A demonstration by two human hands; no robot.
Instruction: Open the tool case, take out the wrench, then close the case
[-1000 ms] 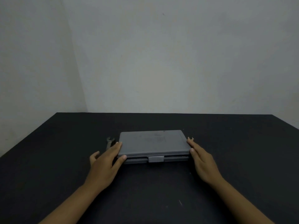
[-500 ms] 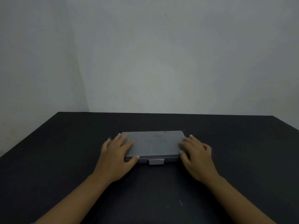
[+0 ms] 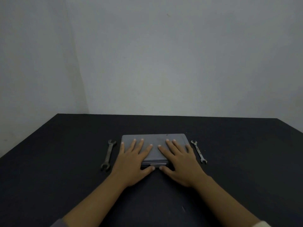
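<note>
A flat grey tool case (image 3: 155, 141) lies closed on the black table, its light latch tab (image 3: 158, 164) at the front edge. My left hand (image 3: 133, 159) lies flat on the lid's left half with fingers spread and the thumb at the front edge beside the latch. My right hand (image 3: 180, 161) lies flat on the right half in the same way. One dark wrench (image 3: 108, 155) rests on the table left of the case. A second, lighter wrench (image 3: 198, 151) rests to its right.
The black table (image 3: 65, 161) reaches a grey wall at the back, with its left and right edges visible. Bare tabletop surrounds the case and wrenches on all sides.
Both hands slid from the case's sides onto the lid and moved inward toward the middle. The gap between lid and base has closed. Both wrenches have come into view.
</note>
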